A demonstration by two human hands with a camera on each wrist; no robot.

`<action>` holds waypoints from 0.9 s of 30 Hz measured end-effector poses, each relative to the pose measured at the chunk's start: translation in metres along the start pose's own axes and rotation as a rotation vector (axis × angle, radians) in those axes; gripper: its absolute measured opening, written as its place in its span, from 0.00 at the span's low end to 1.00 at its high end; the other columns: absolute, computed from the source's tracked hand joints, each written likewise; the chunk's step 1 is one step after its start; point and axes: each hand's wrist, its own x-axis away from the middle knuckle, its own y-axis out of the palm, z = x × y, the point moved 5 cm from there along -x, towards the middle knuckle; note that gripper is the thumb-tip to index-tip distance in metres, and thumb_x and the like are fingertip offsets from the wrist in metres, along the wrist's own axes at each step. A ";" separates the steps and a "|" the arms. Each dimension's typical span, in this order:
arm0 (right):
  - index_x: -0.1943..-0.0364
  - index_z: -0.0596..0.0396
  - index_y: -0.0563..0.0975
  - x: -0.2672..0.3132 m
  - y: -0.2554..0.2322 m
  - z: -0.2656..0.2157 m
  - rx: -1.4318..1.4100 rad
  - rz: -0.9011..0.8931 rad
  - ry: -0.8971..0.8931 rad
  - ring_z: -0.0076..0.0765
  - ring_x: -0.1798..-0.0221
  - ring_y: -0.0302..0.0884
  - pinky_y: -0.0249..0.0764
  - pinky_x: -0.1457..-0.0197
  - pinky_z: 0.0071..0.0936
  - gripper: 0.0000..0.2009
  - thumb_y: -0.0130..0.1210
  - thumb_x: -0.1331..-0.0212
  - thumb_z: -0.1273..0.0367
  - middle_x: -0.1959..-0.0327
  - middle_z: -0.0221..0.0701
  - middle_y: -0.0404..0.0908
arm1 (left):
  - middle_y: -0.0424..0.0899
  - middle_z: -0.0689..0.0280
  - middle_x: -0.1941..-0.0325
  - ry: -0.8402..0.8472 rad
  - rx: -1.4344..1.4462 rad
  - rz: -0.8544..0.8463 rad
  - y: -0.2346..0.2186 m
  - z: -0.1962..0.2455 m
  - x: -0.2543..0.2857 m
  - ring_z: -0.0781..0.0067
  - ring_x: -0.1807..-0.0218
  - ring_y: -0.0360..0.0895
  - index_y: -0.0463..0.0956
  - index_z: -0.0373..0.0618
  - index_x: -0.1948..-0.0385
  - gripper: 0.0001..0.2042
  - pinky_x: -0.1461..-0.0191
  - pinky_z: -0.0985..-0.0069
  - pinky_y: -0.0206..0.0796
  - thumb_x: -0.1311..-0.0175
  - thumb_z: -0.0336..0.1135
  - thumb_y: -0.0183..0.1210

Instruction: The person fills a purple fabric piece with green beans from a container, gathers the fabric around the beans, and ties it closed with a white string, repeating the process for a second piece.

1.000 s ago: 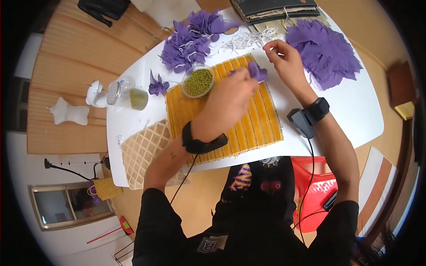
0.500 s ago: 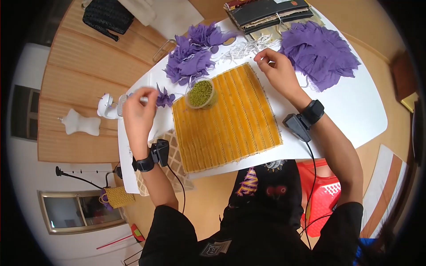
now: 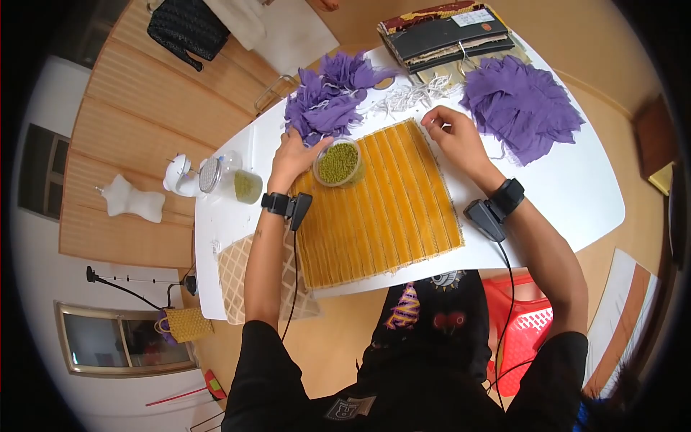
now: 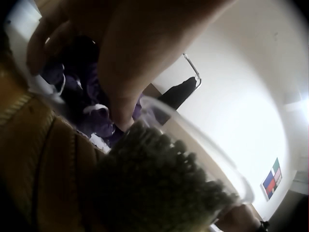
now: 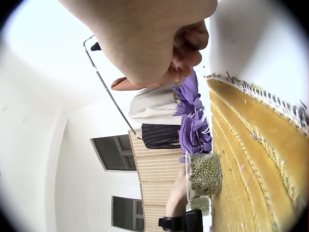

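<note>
My left hand reaches beside a clear tub of green beans and touches the near edge of a purple ruffled cloth heap. In the left wrist view, its thumb and fingers are spread apart around purple cloth, with the tub right by the thumb. The tub stands on a mustard-yellow ribbed fabric panel with frayed edges. Above that panel's far right corner, my right hand hovers with fingers loosely curled; nothing shows in it.
A larger purple ruffled piece lies to the right, near white threads and a black binder. At left are a jar, a metal-lidded jar and a lattice cloth.
My left hand has left the panel's right side, swung far left, then come to the purple heap beside the tub. The purple piece at the panel's right is gone. My right hand stays nearly in place.
</note>
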 end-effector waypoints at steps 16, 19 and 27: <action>0.65 0.59 0.77 0.004 0.002 -0.004 0.068 -0.104 0.070 0.23 0.73 0.70 0.68 0.67 0.26 0.07 0.50 0.39 0.70 0.75 0.30 0.77 | 0.70 0.37 0.40 -0.140 -0.045 -0.121 0.013 -0.038 -0.073 0.41 0.38 0.70 0.60 0.34 0.35 0.48 0.37 0.59 0.65 0.52 0.65 0.61; 0.64 0.59 0.77 0.004 0.002 -0.004 0.066 -0.094 0.058 0.23 0.74 0.70 0.68 0.68 0.26 0.07 0.51 0.38 0.69 0.76 0.30 0.77 | 0.69 0.37 0.40 -0.140 0.020 -0.131 0.013 -0.038 -0.067 0.40 0.38 0.70 0.59 0.34 0.35 0.49 0.37 0.60 0.65 0.52 0.66 0.61; 0.64 0.60 0.77 0.003 0.001 -0.004 0.066 -0.099 0.038 0.22 0.73 0.70 0.68 0.66 0.25 0.08 0.51 0.37 0.70 0.73 0.29 0.78 | 0.69 0.40 0.41 -0.059 -0.028 0.015 -0.026 -0.022 -0.034 0.42 0.43 0.74 0.59 0.40 0.33 0.46 0.42 0.62 0.68 0.52 0.59 0.66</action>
